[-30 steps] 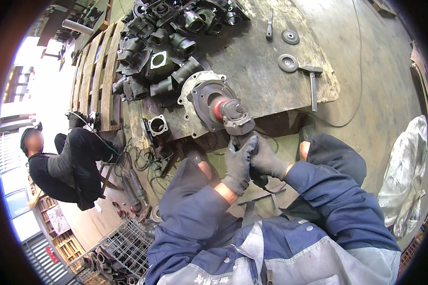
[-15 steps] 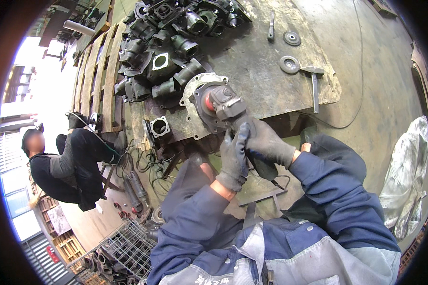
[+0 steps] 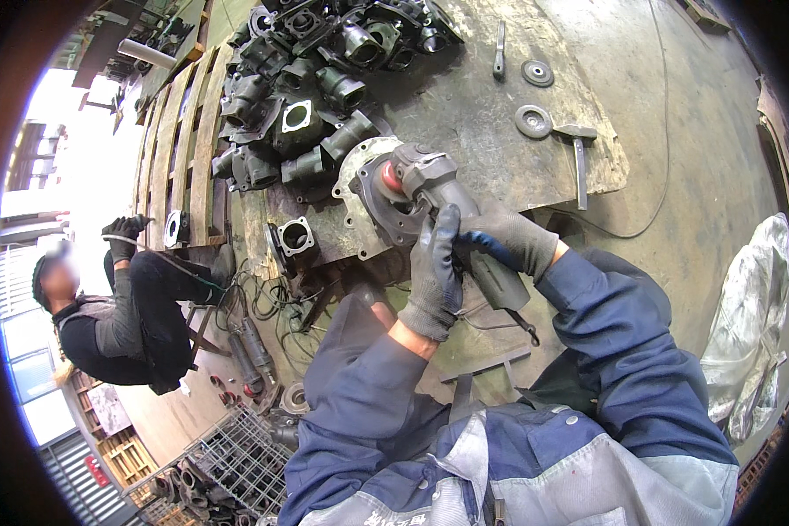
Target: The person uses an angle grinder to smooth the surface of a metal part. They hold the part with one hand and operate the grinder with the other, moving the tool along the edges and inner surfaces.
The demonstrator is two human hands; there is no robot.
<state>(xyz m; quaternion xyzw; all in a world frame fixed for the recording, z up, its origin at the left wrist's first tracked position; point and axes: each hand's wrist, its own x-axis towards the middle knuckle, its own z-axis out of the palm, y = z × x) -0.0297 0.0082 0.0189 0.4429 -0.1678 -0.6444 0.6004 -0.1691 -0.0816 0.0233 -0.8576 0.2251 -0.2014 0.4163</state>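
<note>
Both my gloved hands are wrapped around a dark angle grinder (image 3: 451,188). My left hand (image 3: 436,276) grips it from the left side of its body. My right hand (image 3: 513,241) holds the body from the right, and the rear end and cord stick out below. The grinder's reddish head lies over a dark flanged casting (image 3: 373,206) with a round opening. That casting rests on a pale, holed flange plate (image 3: 354,165) at the near edge of the worktable. The grinder hides part of the opening, and I cannot tell whether its disc touches the metal.
Dark castings (image 3: 337,88) are heaped at the table's far left; another casting (image 3: 295,237) sits by the near edge. A hammer (image 3: 580,162), discs (image 3: 537,73) and a wrench-like tool (image 3: 500,51) lie right. A co-worker (image 3: 114,316) sits left, near a wooden pallet (image 3: 171,140) and wire basket (image 3: 241,456).
My hands have tilted the grinder and shifted its head slightly right, uncovering more of the casting's opening. Its rear end shows more. The co-worker's gloved hand has moved off a part on the left.
</note>
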